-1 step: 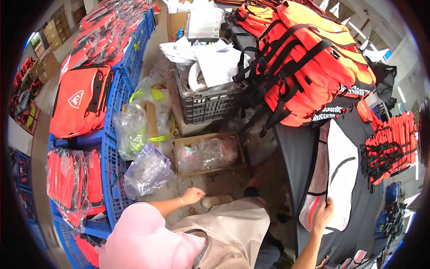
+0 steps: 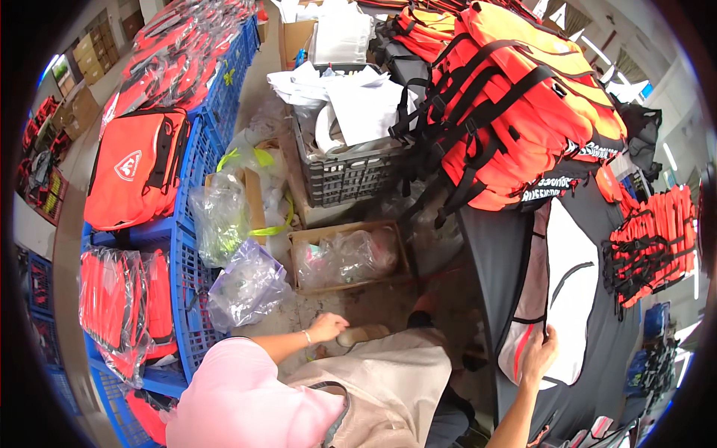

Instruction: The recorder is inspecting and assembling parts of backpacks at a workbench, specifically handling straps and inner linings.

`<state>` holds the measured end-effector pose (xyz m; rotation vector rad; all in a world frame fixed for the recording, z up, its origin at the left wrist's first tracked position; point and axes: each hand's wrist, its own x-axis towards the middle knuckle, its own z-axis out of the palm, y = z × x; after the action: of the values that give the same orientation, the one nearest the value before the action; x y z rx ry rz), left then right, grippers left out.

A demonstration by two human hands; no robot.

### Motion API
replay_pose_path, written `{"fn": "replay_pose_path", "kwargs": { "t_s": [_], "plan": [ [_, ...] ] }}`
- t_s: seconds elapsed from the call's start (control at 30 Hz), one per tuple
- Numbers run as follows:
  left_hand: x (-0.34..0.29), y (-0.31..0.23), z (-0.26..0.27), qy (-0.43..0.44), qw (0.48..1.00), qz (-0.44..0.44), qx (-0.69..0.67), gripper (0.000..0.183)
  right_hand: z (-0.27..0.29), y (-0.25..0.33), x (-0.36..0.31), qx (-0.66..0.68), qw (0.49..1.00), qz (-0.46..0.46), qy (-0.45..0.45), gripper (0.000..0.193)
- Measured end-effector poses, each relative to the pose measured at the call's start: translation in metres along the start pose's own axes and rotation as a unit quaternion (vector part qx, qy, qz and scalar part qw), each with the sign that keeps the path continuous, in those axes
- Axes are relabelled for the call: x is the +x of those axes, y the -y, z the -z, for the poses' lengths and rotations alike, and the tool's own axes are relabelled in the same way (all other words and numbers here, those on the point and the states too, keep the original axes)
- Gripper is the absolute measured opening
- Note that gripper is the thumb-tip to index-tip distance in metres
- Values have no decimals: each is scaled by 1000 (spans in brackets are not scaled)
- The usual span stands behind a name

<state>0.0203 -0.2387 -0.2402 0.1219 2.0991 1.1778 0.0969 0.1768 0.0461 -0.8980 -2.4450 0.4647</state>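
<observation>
My right hand [image 2: 539, 357] pinches the lower part of a white fabric panel [image 2: 573, 287] with black edging, lying on a dark cloth-covered table. Beside its white face runs a greyish-brown strip [image 2: 532, 272], and a red line shows near my fingers. The fingertips are partly hidden against the cloth. My left hand [image 2: 328, 326] hangs over the floor with its fingers curled in and nothing visible in them; a bracelet circles that wrist. A beige apron [image 2: 381, 377] covers my lap.
Orange-red backpacks [image 2: 515, 112] with black straps are piled at the table's far end. On the left, blue plastic crates [image 2: 196, 246] hold red bags, many plastic-wrapped. Ahead stand a black crate [image 2: 347, 175] heaped with white sheets and a cardboard box [image 2: 403, 257] of clear plastic.
My left hand has shifted very slightly to the right. My right hand and the fabric panel stay where they were.
</observation>
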Motion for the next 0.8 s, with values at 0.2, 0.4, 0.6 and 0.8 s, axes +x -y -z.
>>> {"fn": "replay_pose_path", "kwargs": {
  "t_s": [0.2, 0.4, 0.6, 0.8],
  "plan": [
    [6, -76, -53, 105, 980, -41, -165, 26, -13, 45, 0, 119, 989, -29, 82, 42],
    [-23, -147, -37, 153, 975, -124, -98, 28, 54, 25, -3, 173, 981, 6, 89, 39],
    [-21, -144, -9, 82, 979, -178, -51, 28, 119, -78, -83, 145, 987, -40, -51, 28],
    [-38, -226, -18, -156, 896, -407, -83, 29, 106, -87, -170, 165, 964, -201, -66, 26]
  ]
}}
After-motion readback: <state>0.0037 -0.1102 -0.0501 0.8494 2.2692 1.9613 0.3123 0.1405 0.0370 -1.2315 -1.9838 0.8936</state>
